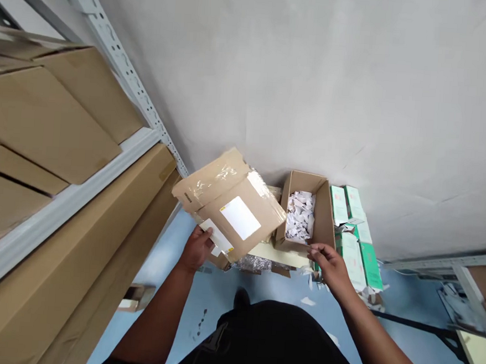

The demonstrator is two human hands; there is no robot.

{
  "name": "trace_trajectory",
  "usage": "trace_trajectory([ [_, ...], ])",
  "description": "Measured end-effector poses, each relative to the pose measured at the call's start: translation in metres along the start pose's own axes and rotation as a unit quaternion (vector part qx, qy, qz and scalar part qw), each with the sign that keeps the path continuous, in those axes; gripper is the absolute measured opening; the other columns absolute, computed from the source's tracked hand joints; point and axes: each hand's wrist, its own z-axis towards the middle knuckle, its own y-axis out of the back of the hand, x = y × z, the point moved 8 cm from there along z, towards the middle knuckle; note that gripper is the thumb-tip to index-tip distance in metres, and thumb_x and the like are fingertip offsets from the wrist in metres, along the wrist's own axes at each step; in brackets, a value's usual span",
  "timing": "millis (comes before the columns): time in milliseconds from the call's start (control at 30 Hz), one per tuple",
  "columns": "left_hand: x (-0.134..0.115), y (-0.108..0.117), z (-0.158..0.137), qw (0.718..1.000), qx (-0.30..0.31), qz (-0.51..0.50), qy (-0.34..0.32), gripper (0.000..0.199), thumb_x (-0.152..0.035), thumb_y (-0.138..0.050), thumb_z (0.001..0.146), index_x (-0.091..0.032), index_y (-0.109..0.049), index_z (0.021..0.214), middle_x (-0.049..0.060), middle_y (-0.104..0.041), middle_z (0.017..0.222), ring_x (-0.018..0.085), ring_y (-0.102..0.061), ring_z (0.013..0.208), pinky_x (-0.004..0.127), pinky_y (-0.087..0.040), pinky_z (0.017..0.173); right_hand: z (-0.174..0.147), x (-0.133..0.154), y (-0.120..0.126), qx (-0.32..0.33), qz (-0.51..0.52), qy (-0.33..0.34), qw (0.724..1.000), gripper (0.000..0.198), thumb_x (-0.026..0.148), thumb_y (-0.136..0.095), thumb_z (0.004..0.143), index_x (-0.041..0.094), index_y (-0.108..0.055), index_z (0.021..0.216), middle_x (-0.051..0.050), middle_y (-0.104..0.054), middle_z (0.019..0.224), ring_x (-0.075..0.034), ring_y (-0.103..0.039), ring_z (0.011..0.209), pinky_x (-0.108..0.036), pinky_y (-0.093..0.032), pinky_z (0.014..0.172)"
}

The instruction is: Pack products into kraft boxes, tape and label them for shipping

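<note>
My left hand (198,248) grips the lower left edge of a brown cardboard box (209,186), which is tilted up and looks flattened. White labels and shiny clear tape cover parts of its face. To its right stands an open carton (324,212) holding crumpled white paper (300,215). My right hand (326,264) is at the carton's near right corner, its thumb and fingers pinched on the edge there. Whether a small piece is also between those fingertips cannot be made out.
Green and white boxes (353,239) stand right of the carton. A metal rack (132,152) loaded with large cardboard boxes (43,118) rises on my left. Bubble wrap (254,264) lies beneath the held box. Paper scraps (308,301) litter the blue floor. A grey wall (300,80) lies ahead.
</note>
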Motion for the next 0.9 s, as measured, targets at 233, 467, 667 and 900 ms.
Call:
trace_trajectory([
  [233, 0.019, -0.124, -0.033, 0.971, 0.214, 0.086, 0.058, 0.055, -0.047, -0.086, 0.074, -0.02, -0.071, 0.12, 0.009, -0.078, 0.114, 0.034, -0.07, 0.115, 0.045, -0.057, 0.096, -0.018, 0.053, 0.04, -0.051, 0.043, 0.112, 0.991, 0.054, 0.061, -0.075, 0.084, 0.025, -0.07, 0.123, -0.009, -0.075, 0.123, -0.03, -0.067, 0.118, -0.04, -0.052, 0.101],
  [467, 0.085, -0.297, -0.093, 0.913, 0.357, 0.196, 0.024, 0.061, -0.051, -0.082, 0.079, -0.019, -0.066, 0.128, 0.011, -0.075, 0.124, 0.032, -0.066, 0.121, 0.043, -0.052, 0.104, -0.08, 0.01, 0.197, -0.246, 0.117, 0.097, 0.957, 0.03, 0.05, -0.075, 0.081, 0.024, -0.067, 0.093, -0.001, -0.072, 0.087, -0.021, -0.064, 0.083, -0.029, -0.05, 0.077],
  [667, 0.181, -0.448, -0.191, 0.889, 0.41, 0.203, 0.009, 0.068, -0.053, -0.076, 0.084, -0.023, -0.053, 0.141, 0.011, -0.069, 0.136, 0.029, -0.062, 0.129, 0.038, -0.05, 0.108, -0.161, -0.06, 0.337, -0.338, 0.161, 0.077, 0.924, 0.033, 0.049, -0.072, 0.081, 0.026, -0.066, 0.104, -0.003, -0.076, 0.105, -0.025, -0.067, 0.098, -0.032, -0.053, 0.086],
  [900, 0.307, -0.582, -0.309, 0.82, 0.525, 0.216, 0.069, 0.059, -0.063, -0.06, 0.094, -0.024, -0.056, 0.138, 0.01, -0.068, 0.135, 0.027, -0.062, 0.128, 0.041, -0.049, 0.109, -0.263, -0.126, 0.495, -0.442, 0.158, 0.059, 0.881, 0.045, 0.049, -0.076, 0.074, 0.024, -0.063, 0.109, -0.005, -0.076, 0.107, -0.026, -0.067, 0.098, -0.035, -0.053, 0.086],
])
